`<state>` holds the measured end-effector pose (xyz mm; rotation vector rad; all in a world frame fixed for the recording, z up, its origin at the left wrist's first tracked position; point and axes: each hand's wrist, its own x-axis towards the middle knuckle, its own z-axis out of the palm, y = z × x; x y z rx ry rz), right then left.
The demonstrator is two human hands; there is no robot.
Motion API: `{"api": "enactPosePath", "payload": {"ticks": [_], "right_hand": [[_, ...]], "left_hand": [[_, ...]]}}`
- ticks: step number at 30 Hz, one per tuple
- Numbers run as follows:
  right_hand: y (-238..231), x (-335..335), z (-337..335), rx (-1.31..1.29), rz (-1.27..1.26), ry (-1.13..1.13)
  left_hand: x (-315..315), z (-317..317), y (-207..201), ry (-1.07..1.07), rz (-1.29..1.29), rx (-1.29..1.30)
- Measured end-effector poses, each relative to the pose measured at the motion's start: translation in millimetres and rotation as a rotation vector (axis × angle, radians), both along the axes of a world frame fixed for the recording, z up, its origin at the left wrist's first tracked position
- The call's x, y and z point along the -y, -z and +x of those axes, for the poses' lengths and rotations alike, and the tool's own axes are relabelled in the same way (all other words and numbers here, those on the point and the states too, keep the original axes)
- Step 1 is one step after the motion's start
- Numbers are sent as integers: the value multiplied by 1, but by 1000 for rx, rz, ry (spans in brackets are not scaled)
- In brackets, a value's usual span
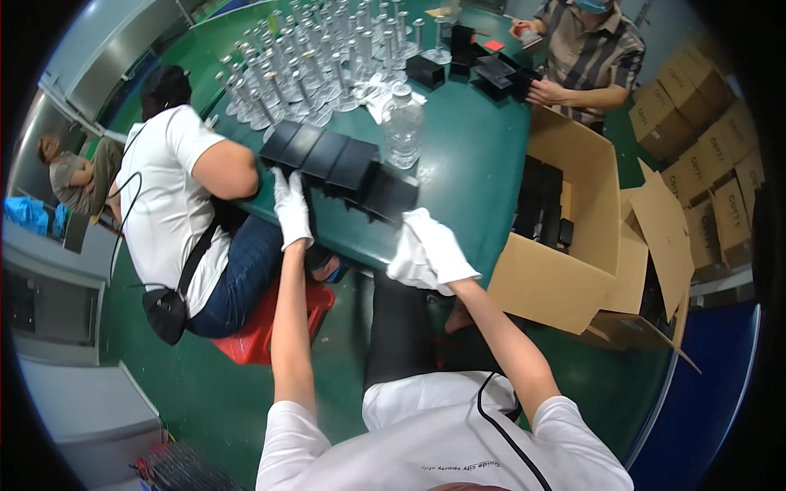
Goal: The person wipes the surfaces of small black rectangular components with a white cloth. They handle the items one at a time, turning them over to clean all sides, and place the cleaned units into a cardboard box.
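A joined-up row of black box-shaped pieces [332, 159] lies slantwise near the table's front edge. Against its near side, toward the left end, is my left hand [292, 209] in a white glove, fingers stretched out and touching the pieces. At the row's right end my right hand [442, 250], also gloved, is closed on a bunched white cloth [407, 260]. Its fingertips are partly hidden by the cloth, and I cannot tell whether they touch the end piece. Just behind the row stands a clear plastic bottle [402, 127].
Several metal posts on clear round bases [303, 69] crowd the far side of the green table [467, 176]. An open carton [565, 282] with black pieces stands at right. One person [176, 180] sits at left; another [585, 61] handles black pieces [495, 74] across the table.
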<state>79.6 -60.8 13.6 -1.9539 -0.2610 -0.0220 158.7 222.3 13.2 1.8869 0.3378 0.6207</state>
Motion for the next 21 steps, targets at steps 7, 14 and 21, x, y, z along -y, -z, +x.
{"api": "enactPosePath", "payload": {"ticks": [7, 14, 21], "right_hand": [[10, -42, 49, -345, 488, -35], [-21, -4, 7, -461, 824, -91], [-18, 93, -17, 176, 190, 113]], "left_hand": [[-21, 21, 8, -138, 53, 39], [2, -20, 10, -254, -122, 236], [152, -58, -47, 131, -81, 368]]}}
